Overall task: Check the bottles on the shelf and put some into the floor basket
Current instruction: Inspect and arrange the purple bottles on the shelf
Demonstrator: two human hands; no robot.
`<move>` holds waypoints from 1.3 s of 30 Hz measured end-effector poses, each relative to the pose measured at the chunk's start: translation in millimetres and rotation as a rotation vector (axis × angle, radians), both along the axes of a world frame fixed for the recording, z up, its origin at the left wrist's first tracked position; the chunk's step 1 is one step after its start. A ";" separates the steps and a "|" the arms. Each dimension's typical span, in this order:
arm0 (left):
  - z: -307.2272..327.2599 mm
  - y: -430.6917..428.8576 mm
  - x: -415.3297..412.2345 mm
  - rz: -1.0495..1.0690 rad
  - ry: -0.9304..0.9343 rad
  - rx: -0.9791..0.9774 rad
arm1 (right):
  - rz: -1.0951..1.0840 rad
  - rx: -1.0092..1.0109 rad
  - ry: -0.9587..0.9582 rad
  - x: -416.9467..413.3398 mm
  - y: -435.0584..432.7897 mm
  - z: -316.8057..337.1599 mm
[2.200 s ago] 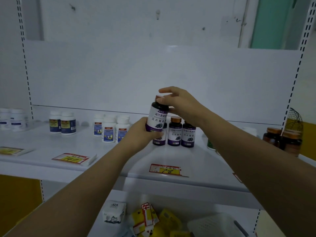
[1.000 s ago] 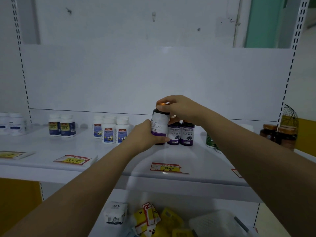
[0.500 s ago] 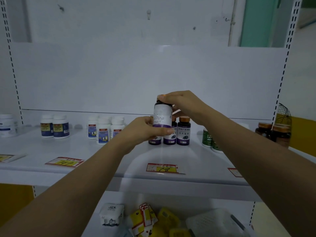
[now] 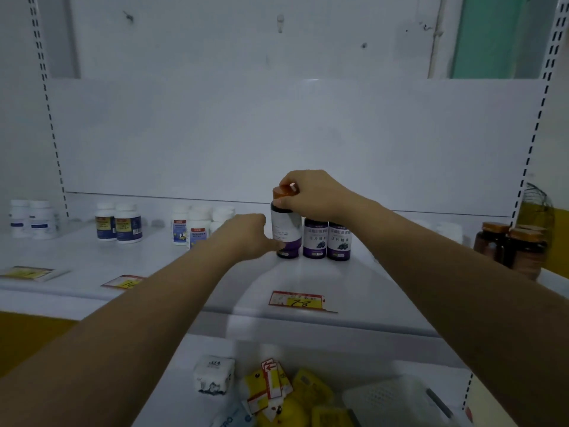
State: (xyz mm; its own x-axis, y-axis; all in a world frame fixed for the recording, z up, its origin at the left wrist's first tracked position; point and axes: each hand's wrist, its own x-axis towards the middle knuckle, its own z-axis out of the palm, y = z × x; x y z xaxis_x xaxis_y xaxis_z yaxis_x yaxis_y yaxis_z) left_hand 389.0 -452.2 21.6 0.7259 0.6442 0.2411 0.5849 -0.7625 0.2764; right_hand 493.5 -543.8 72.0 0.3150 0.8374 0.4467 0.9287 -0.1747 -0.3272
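Note:
My right hand (image 4: 317, 195) grips the orange cap of a dark bottle (image 4: 286, 224) with a purple and white label, holding it upright just above the white shelf (image 4: 308, 275). My left hand (image 4: 246, 238) is beside the bottle's lower left; its fingertips touch the label's bottom edge and the thumb stands apart. Another matching bottle (image 4: 288, 253) is partly hidden behind the held one. Two more purple-label bottles (image 4: 326, 240) stand right of it. A white perforated basket (image 4: 391, 402) shows at the bottom right.
White bottles (image 4: 197, 228) and blue-label bottles (image 4: 118, 224) stand to the left, brown jars (image 4: 511, 248) at the far right. Price tags (image 4: 297, 301) lie along the shelf front. Below are a white box (image 4: 214, 374) and yellow packets (image 4: 277, 392).
The bottle has come down from mid-air toward the shelf by the other purple bottles. My left hand has loosened from around its body to fingertips at its base. My right hand stays on the cap.

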 end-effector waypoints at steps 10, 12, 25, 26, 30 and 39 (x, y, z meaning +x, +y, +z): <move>12.2 -5.8 -88.2 0.178 0.113 0.098 | 0.202 0.005 -0.071 -70.4 22.7 9.3; 15.9 -5.2 -119.7 0.252 0.103 0.103 | 0.258 0.006 -0.087 -98.9 32.7 12.8; -25.2 22.5 -369.1 0.744 0.177 -0.022 | 0.715 -0.143 -0.059 -334.8 110.3 -12.3; -30.1 26.3 -387.1 0.768 0.186 -0.036 | 0.742 -0.154 -0.055 -351.7 118.2 -15.1; -43.5 50.8 -457.3 0.876 0.252 -0.051 | 0.817 -0.168 -0.002 -413.4 156.4 -27.1; -70.7 127.0 -560.1 0.964 0.218 -0.095 | 0.858 -0.233 -0.030 -514.2 258.8 -54.0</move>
